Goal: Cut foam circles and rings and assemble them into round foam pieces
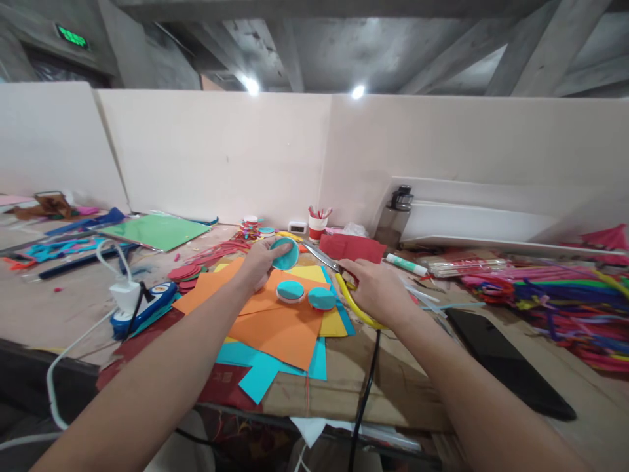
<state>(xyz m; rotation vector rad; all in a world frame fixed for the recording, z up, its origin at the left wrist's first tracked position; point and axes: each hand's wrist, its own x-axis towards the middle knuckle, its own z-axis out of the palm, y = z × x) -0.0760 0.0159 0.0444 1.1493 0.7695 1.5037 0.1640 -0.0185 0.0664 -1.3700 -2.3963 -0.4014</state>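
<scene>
My left hand is closed round a teal paper disc, holding it up over the paper pile. My right hand grips yellow-handled scissors; their steel blades point left toward the disc's edge. Below the hands lie two more teal discs, the left one on a white ring, resting on orange sheets. Yellow and teal sheets stick out from under the orange ones.
A white glue gun on a blue stand with its cord sits left. Red paper circles, a green sheet, a cup of sticks, a bottle, a black tablet and coloured pipe cleaners surround the pile.
</scene>
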